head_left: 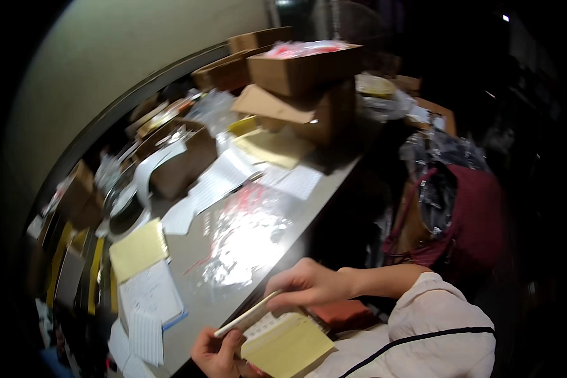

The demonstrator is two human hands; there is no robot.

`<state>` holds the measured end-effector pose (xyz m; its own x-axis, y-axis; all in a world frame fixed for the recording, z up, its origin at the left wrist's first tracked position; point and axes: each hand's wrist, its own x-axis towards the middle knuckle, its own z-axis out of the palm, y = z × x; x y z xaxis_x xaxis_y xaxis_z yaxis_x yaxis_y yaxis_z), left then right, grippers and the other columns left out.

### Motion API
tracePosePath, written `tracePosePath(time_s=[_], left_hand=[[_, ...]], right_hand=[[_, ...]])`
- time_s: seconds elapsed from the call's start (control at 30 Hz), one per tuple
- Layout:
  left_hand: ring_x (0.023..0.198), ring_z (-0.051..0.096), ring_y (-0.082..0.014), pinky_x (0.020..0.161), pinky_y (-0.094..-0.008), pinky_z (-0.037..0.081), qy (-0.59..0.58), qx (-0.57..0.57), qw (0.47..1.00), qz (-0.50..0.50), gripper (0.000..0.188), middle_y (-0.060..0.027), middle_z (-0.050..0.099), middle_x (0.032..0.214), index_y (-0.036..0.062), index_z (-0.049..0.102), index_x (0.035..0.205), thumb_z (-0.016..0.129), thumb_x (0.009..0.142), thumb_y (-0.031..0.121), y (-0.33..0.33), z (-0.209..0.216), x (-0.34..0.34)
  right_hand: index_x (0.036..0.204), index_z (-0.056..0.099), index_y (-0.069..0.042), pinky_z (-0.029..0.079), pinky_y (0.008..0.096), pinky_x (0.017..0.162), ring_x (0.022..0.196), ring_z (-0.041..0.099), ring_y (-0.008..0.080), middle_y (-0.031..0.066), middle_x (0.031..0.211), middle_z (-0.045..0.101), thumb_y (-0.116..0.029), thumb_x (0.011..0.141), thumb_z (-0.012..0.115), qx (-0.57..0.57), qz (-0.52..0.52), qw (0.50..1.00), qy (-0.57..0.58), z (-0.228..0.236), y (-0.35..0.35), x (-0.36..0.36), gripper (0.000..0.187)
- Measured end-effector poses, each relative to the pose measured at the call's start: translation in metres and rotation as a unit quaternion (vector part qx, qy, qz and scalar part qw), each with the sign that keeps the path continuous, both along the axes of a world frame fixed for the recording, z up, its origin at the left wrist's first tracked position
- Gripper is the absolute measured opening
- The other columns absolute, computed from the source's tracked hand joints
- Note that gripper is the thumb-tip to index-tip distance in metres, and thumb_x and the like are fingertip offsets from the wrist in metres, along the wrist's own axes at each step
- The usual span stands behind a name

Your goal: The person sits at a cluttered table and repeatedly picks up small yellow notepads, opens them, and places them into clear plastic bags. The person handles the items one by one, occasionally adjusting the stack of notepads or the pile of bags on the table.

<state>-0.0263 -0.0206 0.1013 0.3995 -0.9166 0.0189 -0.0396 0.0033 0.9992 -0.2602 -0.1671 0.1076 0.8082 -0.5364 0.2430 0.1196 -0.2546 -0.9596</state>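
Both of my hands are at the table's near edge, low in the view. Between them runs a narrow cream-coloured strip; what it belongs to cannot be made out. My left hand is closed on its lower left end, thumb on top. At the upper right end my right hand pinches it, fingers bent. Just below the strip, close to my body, lie a yellow sheet and a white piece with small dark marks. Part of the left hand is cut off by the lower edge.
Clear plastic bags shine on the grey table. A handwritten notepad, yellow paper and white sheets lie left. Cardboard boxes are stacked at the back. A maroon bag stands right of the table.
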Motion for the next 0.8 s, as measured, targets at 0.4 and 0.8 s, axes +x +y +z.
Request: tracePosePath(time_s=[0.4, 0.8], left_hand=[[0.055, 0.056, -0.0104, 0.05, -0.0241, 0.042, 0.026, 0.056, 0.998, -0.011, 0.013, -0.0045, 0.067, 0.075, 0.001, 0.069, 0.094, 0.077, 0.092, 0.01, -0.007, -0.009, -0.008], [0.077, 0.063, -0.0148, 0.068, -0.0288, 0.051, 0.117, 0.004, 0.993, -0.005, 0.013, -0.0075, 0.07, 0.091, 0.0013, 0.068, 0.103, 0.074, 0.092, 0.001, -0.008, -0.015, -0.013]], right_hand=[[0.115, 0.064, 0.0, 0.053, 0.0267, 0.07, 0.079, 0.071, 0.0114, 0.0071, 0.086, 0.075, -0.025, 0.105, 0.064, -0.082, 0.004, 0.996, -0.037, -0.013, -0.003, -0.007, 0.027], [0.112, 0.065, 0.0, 0.052, 0.0284, 0.068, 0.078, 0.071, 0.0139, 0.008, 0.087, 0.074, -0.021, 0.103, 0.065, -0.08, 0.005, 0.996, -0.046, -0.007, -0.006, -0.011, 0.023]])
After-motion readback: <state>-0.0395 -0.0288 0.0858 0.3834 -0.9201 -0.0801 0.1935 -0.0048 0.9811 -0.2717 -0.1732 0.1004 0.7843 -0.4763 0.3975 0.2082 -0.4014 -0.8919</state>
